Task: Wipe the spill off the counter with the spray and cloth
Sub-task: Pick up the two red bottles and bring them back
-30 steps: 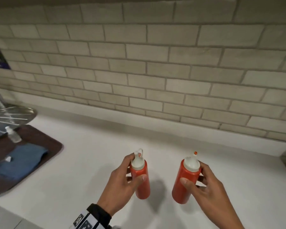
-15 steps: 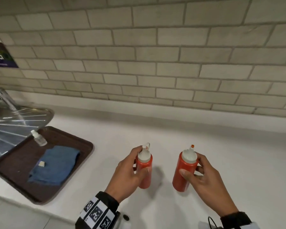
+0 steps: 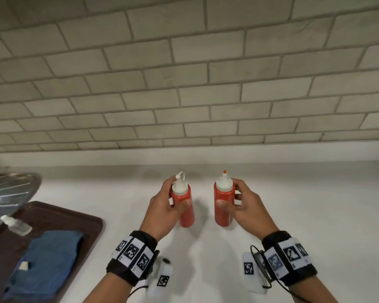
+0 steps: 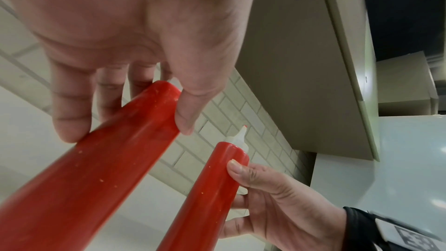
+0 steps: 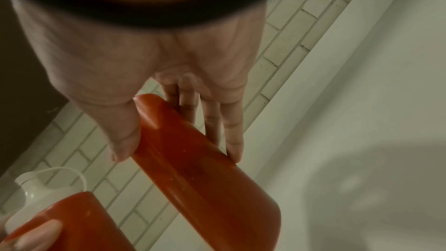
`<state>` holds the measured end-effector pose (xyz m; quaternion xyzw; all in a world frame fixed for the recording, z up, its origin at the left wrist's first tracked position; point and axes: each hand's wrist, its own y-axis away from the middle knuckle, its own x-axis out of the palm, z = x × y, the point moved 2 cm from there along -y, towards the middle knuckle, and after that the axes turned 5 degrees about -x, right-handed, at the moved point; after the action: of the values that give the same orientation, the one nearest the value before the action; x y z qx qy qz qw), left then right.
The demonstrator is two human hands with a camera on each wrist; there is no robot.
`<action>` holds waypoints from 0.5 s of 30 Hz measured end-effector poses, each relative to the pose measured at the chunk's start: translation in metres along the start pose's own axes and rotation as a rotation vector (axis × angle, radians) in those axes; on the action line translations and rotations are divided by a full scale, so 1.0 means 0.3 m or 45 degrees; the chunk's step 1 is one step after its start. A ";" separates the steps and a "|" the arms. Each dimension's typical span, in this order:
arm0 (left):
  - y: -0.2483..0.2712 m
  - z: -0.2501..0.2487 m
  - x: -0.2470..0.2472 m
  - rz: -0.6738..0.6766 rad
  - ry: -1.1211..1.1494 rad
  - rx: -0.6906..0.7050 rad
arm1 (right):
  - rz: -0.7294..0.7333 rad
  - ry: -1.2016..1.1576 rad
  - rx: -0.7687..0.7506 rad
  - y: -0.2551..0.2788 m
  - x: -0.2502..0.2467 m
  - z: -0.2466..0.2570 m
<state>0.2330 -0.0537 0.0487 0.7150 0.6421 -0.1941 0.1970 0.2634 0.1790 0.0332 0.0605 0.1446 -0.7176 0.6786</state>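
Observation:
My left hand (image 3: 173,206) grips a red squeeze bottle (image 3: 185,208) with a white capped nozzle; the same bottle (image 4: 96,169) fills the left wrist view. My right hand (image 3: 234,202) grips a second red squeeze bottle (image 3: 223,204) with an orange-tipped nozzle, seen close in the right wrist view as a red body (image 5: 205,169). Both stand upright side by side over the white counter (image 3: 304,215). A small clear spray bottle (image 3: 17,225) and a folded blue cloth (image 3: 44,263) lie on the brown tray (image 3: 74,217) at the left. No spill shows on the counter.
A metal drainer (image 3: 11,191) overlaps the tray's far left corner. A tiled wall (image 3: 184,95) with a low white upstand backs the counter. In the left wrist view a cabinet (image 4: 313,64) hangs above at the right.
The view has tilted down and shifted, so both wrists now show. Both hands keep their grip on the red bottles, which stand a little closer to the wall.

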 end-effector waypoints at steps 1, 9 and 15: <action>-0.038 -0.007 0.006 -0.004 -0.010 -0.005 | -0.009 0.007 0.000 -0.032 -0.002 -0.006; -0.380 -0.023 0.038 -0.033 -0.072 -0.010 | -0.112 0.076 -0.005 -0.328 0.018 -0.052; -0.604 -0.017 0.069 0.002 -0.110 -0.083 | -0.156 0.126 0.081 -0.549 0.076 -0.103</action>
<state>0.0550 -0.0160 0.0361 0.6997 0.6383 -0.2038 0.2479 0.0950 0.1724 0.0181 0.1085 0.1583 -0.7582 0.6231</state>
